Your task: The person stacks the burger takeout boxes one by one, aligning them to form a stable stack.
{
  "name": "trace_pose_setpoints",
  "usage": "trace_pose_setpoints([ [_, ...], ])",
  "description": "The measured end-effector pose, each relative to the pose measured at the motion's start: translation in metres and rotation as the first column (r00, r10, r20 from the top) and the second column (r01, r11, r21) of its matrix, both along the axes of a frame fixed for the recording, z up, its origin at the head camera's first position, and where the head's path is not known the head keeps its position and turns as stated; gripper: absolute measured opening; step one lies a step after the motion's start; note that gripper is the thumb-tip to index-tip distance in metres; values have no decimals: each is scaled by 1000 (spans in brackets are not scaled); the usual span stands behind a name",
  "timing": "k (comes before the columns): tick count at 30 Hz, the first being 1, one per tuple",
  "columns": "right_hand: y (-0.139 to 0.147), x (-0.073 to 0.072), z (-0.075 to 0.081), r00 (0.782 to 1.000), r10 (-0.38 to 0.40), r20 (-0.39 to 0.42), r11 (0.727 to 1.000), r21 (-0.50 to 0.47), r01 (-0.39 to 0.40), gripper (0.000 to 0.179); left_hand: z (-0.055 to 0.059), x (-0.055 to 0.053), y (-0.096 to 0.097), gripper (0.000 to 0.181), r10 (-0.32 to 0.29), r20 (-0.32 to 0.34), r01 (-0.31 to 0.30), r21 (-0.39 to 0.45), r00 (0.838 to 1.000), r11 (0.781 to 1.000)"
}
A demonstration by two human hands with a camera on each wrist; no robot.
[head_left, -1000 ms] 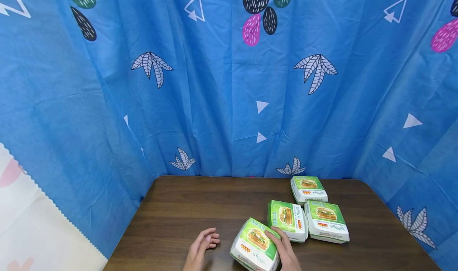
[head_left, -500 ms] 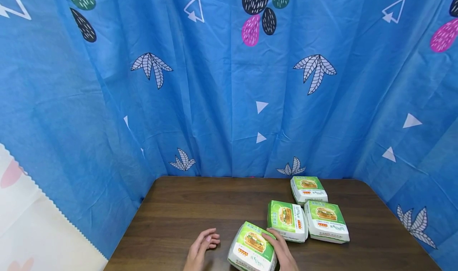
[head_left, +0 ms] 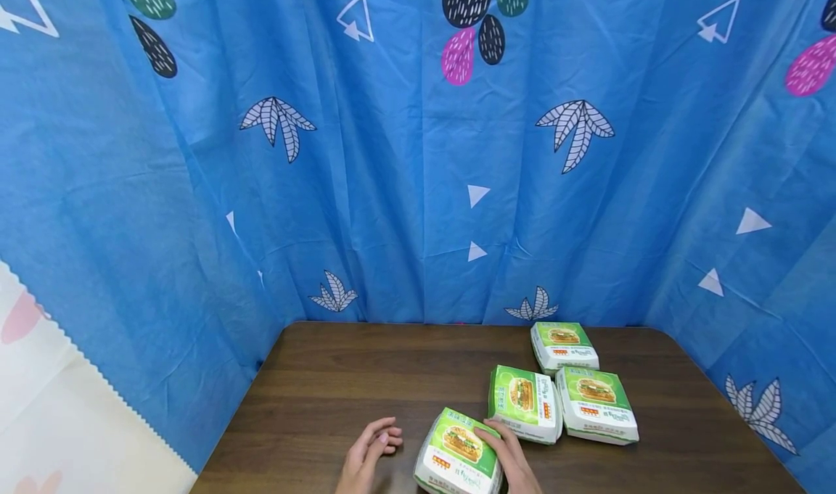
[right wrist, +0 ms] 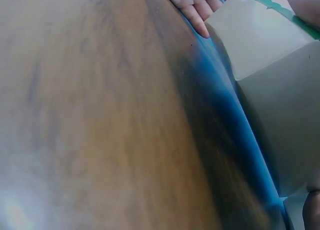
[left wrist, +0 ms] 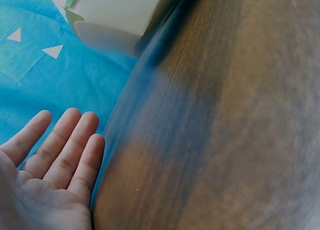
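A green-and-white burger box [head_left: 457,454] with a burger picture on its lid is at the table's near side. My right hand [head_left: 511,459] grips its right side, fingers over the lid's edge. In the right wrist view, pale walls of the box [right wrist: 270,45] show between a thumb and a fingertip [right wrist: 312,210] at the right border. My left hand [head_left: 367,454] is apart from the box, to its left, holding nothing. Its fingers [left wrist: 65,150] look extended in the left wrist view, with the box [left wrist: 120,15] beyond them.
Three similar burger boxes lie on the brown wooden table [head_left: 339,378]: one just behind the held box [head_left: 525,403], one to its right [head_left: 597,405], and one at the back edge [head_left: 564,345]. A blue patterned curtain [head_left: 392,189] surrounds the table.
My right hand has shifted the held box slightly left and toward me, widening the view of the box behind it. The left hand and the other boxes have stayed put.
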State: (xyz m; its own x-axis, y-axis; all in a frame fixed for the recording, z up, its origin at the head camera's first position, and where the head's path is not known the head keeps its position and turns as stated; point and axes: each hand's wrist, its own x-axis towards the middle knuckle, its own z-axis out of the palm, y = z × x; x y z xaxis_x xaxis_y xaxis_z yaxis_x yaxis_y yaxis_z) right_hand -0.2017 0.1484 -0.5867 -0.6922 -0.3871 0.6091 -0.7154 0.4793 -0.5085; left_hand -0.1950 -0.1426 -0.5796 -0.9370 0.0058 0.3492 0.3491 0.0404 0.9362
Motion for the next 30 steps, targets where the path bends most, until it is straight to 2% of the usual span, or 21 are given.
trace_pose_setpoints([
  [5, 1, -1, -1, 999, 20, 41, 1000, 6, -20, 87, 0, 0, 0, 29, 4, -18, -4, 3, 1000, 1000],
  [7, 0, 2, 3, 995, 14, 101, 1000, 22, -16, 89, -1, 0, 0, 29, -3, -30, 3, 1, 1000, 1000],
  [8, -1, 5, 7, 986, 2, 164, 1000, 30, -7, 91, -1, 0, 0, 29, -8, -36, 8, 0, 999, 1000],
  [10, -3, 11, 13, 948, -35, 315, 998, 54, 19, 96, -1, 0, -1, 30, -24, -48, 24, 4, 999, 1000],
  [12, -5, 16, 20, 893, -64, 446, 997, 63, 41, 98, -2, 0, -1, 31, -40, -53, 41, 10, 998, 999],
  [14, -7, 18, 25, 835, -83, 543, 996, 63, 58, 97, -3, 1, -1, 33, -48, -52, 49, 6, 997, 999],
  [15, -7, 18, 25, 828, -74, 556, 997, 57, 51, 98, -3, 1, -1, 33, -48, -45, 49, 3, 998, 999],
  [18, -5, 17, 23, 828, -55, 558, 998, 39, 40, 98, -4, 1, 1, 35, -31, -40, 30, -29, 999, 999],
  [20, -3, 14, 19, 884, -28, 466, 999, 53, 4, 99, -5, 1, 3, 35, -13, -48, 10, -56, 999, 998],
  [21, -3, 13, 18, 890, -29, 455, 999, 54, 5, 98, -5, 1, 3, 35, -4, -59, 0, -65, 998, 998],
  [22, -2, 11, 17, 910, -15, 414, 998, 55, -9, 97, -6, 1, 4, 34, 3, -72, -9, -74, 997, 997],
  [25, -2, 12, 18, 896, -10, 443, 998, 56, -16, 97, -5, 0, 5, 34, 15, -110, -24, -84, 994, 996],
  [27, -2, 15, 21, 845, -31, 534, 999, 52, 4, 99, -5, 0, 5, 35, 13, -134, -24, -82, 991, 996],
  [29, -1, 13, 18, 862, -8, 507, 999, 37, -13, 95, -4, 0, 6, 36, 1, -172, -16, -90, 985, 996],
  [30, -1, 11, 15, 890, 14, 456, 999, 25, -29, 90, -3, 0, 6, 37, -10, -184, -7, -89, 983, 996],
])
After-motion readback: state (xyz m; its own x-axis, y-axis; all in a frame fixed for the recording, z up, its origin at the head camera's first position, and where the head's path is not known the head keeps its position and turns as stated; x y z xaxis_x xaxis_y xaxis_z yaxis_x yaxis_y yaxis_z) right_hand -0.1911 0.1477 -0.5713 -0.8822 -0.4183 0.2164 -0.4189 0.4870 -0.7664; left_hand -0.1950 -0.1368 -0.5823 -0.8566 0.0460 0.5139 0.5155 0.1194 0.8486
